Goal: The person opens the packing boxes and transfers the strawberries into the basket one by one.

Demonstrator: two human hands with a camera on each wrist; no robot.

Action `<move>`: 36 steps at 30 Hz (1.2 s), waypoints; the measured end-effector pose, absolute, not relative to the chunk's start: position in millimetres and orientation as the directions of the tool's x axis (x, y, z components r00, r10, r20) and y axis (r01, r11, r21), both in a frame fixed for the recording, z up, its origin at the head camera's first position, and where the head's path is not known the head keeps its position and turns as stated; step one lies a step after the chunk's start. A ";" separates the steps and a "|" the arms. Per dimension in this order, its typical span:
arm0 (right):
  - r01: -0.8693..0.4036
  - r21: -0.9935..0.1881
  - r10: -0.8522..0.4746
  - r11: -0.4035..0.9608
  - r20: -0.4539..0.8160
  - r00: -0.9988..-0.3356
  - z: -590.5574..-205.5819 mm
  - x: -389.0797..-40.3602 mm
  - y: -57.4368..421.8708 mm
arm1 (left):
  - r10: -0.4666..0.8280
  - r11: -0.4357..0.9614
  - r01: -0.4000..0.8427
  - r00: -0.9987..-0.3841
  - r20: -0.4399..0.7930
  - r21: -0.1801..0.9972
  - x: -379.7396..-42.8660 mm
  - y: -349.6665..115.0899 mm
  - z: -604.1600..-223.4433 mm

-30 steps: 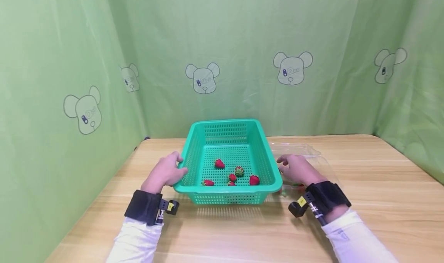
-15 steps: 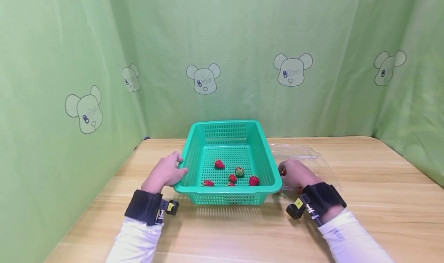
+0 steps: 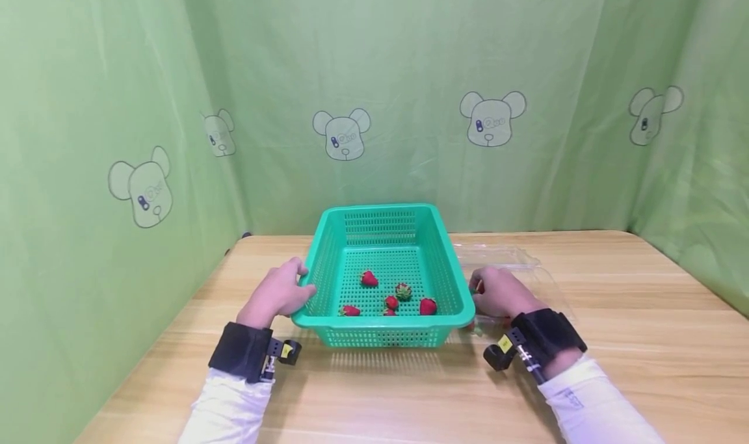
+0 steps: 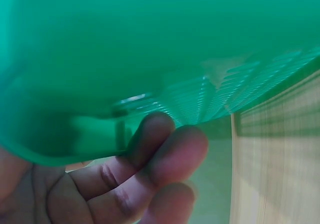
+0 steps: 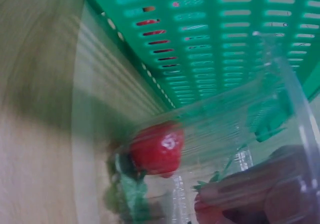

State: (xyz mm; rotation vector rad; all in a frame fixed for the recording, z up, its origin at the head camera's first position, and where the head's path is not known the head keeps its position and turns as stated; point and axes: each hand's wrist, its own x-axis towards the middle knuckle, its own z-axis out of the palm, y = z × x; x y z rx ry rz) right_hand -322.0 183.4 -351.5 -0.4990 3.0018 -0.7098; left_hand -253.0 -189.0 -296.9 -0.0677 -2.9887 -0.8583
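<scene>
A green plastic basket (image 3: pixel 383 322) with slotted walls holds several strawberries (image 3: pixel 369 278). My left hand (image 3: pixel 279 289) grips its left rim, the fingers (image 4: pixel 177 154) curled beneath the edge in the left wrist view. To the right of the basket, my right hand (image 3: pixel 500 292) reaches into a clear plastic box (image 3: pixel 529 278). Through the box's wall, the right wrist view shows fingers (image 5: pixel 265 189) pinching a strawberry (image 5: pixel 206 211), partly hidden. Another strawberry (image 5: pixel 159 149) lies lower in the box, close to its wall.
The box's clear lid (image 3: pixel 491 254) lies open toward the back. Under everything is a wooden table (image 3: pixel 380 398). Green curtains (image 3: pixel 409 54) with bear-head prints hang behind and at the sides.
The right hand has lowered into the clear box and its fingers have closed on a strawberry, turning it slightly. The left hand and basket stay in place.
</scene>
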 end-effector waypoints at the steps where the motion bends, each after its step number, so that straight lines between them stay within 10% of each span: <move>1: -0.302 -0.444 -0.307 0.844 0.063 -0.950 -350.6 -321.6 183.4 | 0.032 0.849 0.050 -0.999 0.044 0.526 -253.0 -189.1 -296.8; 36: -0.377 -0.399 -0.315 0.836 0.213 -0.925 -318.8 -309.2 180.1 | 0.036 0.830 0.048 -0.999 0.033 0.556 -253.9 -188.6 -299.4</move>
